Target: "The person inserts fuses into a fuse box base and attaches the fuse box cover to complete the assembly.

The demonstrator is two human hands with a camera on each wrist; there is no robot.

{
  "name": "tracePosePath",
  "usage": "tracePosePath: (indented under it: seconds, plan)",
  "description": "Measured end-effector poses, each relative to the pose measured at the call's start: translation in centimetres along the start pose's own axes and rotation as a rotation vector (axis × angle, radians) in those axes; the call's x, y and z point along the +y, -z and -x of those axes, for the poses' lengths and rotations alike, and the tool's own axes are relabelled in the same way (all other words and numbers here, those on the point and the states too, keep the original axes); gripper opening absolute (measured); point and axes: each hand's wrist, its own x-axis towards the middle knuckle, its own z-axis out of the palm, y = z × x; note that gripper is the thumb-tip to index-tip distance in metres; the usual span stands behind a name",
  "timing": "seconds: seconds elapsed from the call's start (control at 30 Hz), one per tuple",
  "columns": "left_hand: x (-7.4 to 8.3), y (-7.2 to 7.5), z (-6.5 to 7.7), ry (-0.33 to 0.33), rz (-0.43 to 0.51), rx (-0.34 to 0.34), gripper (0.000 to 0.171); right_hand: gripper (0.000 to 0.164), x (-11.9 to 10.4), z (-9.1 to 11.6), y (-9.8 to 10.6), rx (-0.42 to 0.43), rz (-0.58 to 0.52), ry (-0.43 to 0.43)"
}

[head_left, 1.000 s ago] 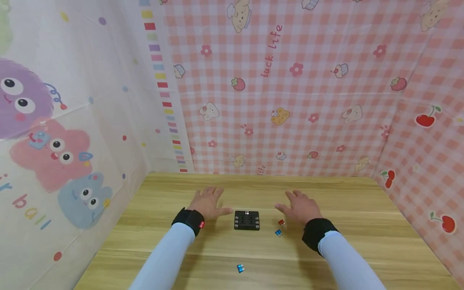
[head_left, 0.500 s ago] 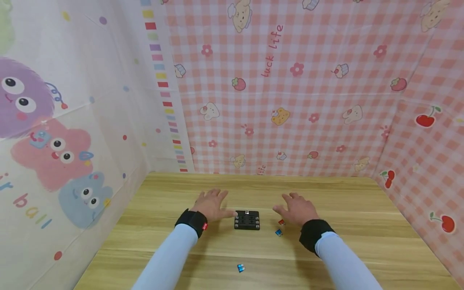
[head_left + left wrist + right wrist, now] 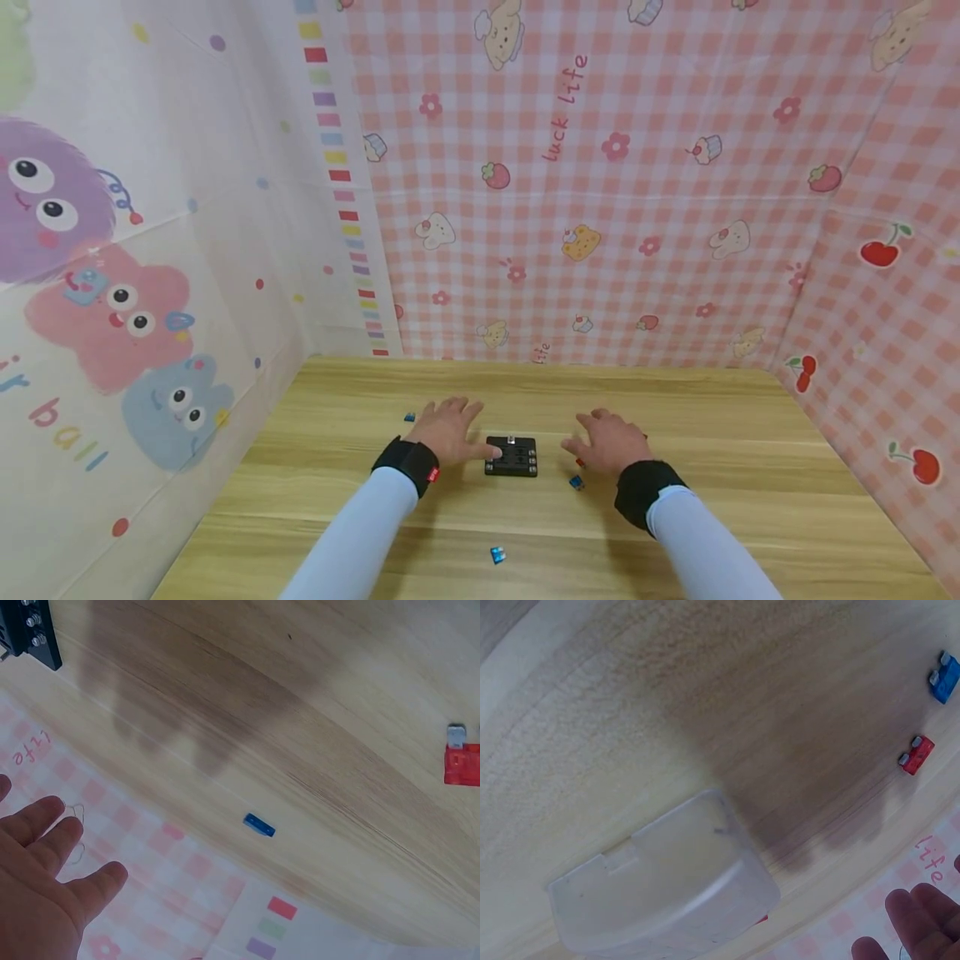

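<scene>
A black fuse block (image 3: 517, 464) with metal screw terminals lies on the wooden table between both hands. My left hand (image 3: 442, 433) is spread, its thumb overlapping the block's left side in the head view. To the right, my right hand (image 3: 611, 443) hovers with loosely bent fingers and holds nothing. Partly covered by it is a red blade fuse (image 3: 580, 462), which shows fully in the right wrist view (image 3: 916, 755). Just nearer me lies a blue blade fuse (image 3: 576, 482). Another blue fuse (image 3: 409, 417) is beyond my left hand, and one more blue fuse (image 3: 498, 555) is close to me.
A clear plastic box (image 3: 660, 877) stands on the table in the right wrist view, with a bit of red at its edge. The left wrist view has another red fuse (image 3: 463, 763) at its right edge. Patterned cloth (image 3: 600, 292) walls the table's back and sides.
Both hands have moved inward and slightly toward me. The left thumb now overlaps the fuse block, the far-left blue fuse has come into sight, and the right hand covers more of the red fuse.
</scene>
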Motion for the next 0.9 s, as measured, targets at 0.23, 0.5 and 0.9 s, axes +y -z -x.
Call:
tracePosePath:
  seconds: [0.23,0.5,0.9]
  plan:
    - [0.3,-0.6,0.0,-0.007,0.025,-0.004,0.095,0.055,0.0,0.1,-0.3,-0.007,0.009,0.033]
    - [0.4,-1.3,0.2,0.008,0.051,-0.023,0.093,0.048,-0.3,0.5,-0.2,-0.002,0.017,0.062]
    - [0.7,-1.4,0.9,0.018,0.105,-0.097,0.088,0.035,-0.4,0.6,-0.5,-0.058,0.018,0.039]
